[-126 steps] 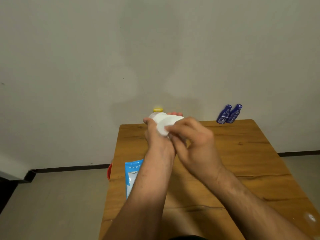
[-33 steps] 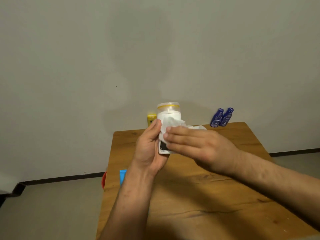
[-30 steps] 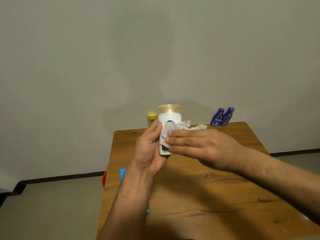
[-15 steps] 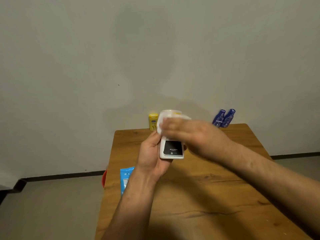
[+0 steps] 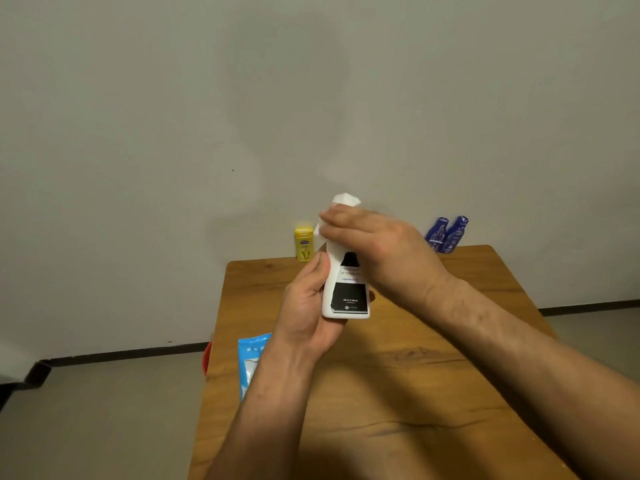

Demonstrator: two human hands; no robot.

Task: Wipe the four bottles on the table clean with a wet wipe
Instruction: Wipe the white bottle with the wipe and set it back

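Observation:
My left hand (image 5: pixel 306 306) grips a white bottle (image 5: pixel 346 292) with a black label, held upright above the wooden table (image 5: pixel 398 375). My right hand (image 5: pixel 374 244) presses a white wet wipe (image 5: pixel 341 202) over the bottle's top, which is hidden under the wipe and fingers. A small yellow bottle (image 5: pixel 304 244) stands at the table's back edge by the wall. Two dark blue bottles (image 5: pixel 446 233) stand side by side at the back right.
A blue wet-wipe pack (image 5: pixel 251 358) lies near the table's left edge, partly behind my left forearm. A red object (image 5: pixel 207 358) shows just beyond that edge, low down. The wall is close behind the table; grey floor lies to the left and right.
My right hand with the wipe has moved from the bottle's side up onto its cap. The bottle's black label now faces me.

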